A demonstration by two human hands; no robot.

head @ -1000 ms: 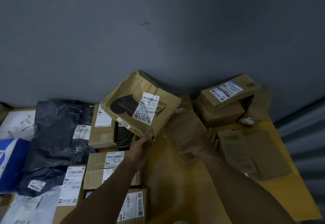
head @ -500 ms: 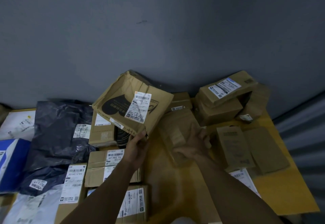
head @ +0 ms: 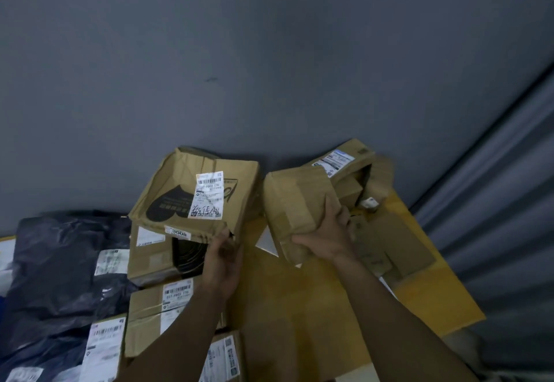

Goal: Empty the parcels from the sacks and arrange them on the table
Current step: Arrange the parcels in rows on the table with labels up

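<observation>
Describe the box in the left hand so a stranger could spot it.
Below the grey wall, the left hand holds a tilted box by its corner. Unlike the plain parcel in the right hand, it shows a black heart print.

The yellow table (head: 299, 306) stands pushed against the grey wall (head: 269, 67). Its left side is covered by dark plastic mail bags (head: 60, 261) with white labels, lying flat and overlapping. Just beside them, toward the middle, labelled cardboard boxes (head: 147, 318) sit touching one another, running from the near edge back toward the wall. On the right, flat brown envelopes (head: 401, 243) lie side by side. Behind them, in the far corner, a small pile of boxes (head: 350, 153) leans at the wall. A pale sheet (head: 266, 242), partly hidden, lies between the boxes and the envelopes.
</observation>
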